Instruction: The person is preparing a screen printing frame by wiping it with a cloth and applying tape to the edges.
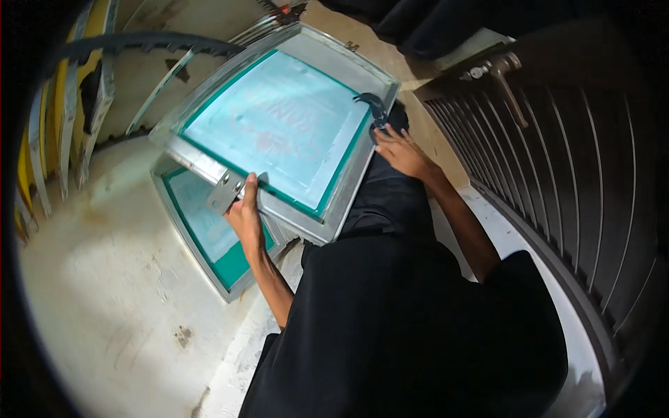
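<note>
A silk-screen printing frame with a metal border is tilted up in front of me. Its green mesh carries a pale blue-white area with faint reddish marks. My left hand grips the frame's near-left edge beside a metal bracket, thumb on top. At the right edge, my right hand has its fingers on a dark, curved, strip-like piece; its exact kind is unclear. Behind and below on the left leans a second silk-screen frame, also green and pale, partly covered by the first.
Several frames with yellow mesh stand upright at the left. A black notched bar crosses the upper left. On the right is a dark slatted metal gate with a latch. Dark cloth hangs at the top.
</note>
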{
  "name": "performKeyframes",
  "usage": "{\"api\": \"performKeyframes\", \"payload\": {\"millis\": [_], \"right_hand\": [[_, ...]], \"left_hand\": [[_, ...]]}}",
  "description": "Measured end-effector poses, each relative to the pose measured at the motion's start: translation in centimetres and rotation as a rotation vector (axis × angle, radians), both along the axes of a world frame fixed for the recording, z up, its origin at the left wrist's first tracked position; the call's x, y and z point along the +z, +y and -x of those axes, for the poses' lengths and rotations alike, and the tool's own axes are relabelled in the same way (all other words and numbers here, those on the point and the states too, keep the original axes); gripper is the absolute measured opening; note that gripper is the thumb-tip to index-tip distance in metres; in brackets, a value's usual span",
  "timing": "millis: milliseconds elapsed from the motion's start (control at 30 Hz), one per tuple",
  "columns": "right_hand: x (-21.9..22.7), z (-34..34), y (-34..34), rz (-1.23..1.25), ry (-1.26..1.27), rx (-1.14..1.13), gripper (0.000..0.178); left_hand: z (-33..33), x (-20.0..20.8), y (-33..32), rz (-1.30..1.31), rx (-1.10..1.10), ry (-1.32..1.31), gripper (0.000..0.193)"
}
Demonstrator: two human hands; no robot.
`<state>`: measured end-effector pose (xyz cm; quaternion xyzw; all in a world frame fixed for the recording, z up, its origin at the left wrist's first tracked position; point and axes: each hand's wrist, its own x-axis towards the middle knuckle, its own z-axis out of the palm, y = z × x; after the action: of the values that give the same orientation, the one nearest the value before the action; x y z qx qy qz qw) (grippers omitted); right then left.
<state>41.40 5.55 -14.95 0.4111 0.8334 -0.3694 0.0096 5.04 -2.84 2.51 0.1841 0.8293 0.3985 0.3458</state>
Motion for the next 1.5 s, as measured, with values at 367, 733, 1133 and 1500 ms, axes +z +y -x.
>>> {"api": "performKeyframes", "payload": {"millis": [367,733,1133,1500], "right_hand": [[-19.0,-0.9,14.8,-0.034,-0.426,-0.413,0.038],[3.5,12.0,3.3,0.267,-0.511,-0.481,0.044],[-15.4,8.9,9.0,0.294,-0.614,-0.369,0.036],[-33.5,6.0,17.2,0.299,-0.520,-0.661,0.072]], "left_hand": [[-0.9,2.2,4.2,0.104,-0.068,0.130,0.049],[3.0,11.9,-5.8,0.058,0.031,0.027,0.032],[5.2,5.3,-0.7,0.449,0.009,0.117,0.039],[4.2,-8.8,0.0,0.496,0.193,0.067,0.051]]}}
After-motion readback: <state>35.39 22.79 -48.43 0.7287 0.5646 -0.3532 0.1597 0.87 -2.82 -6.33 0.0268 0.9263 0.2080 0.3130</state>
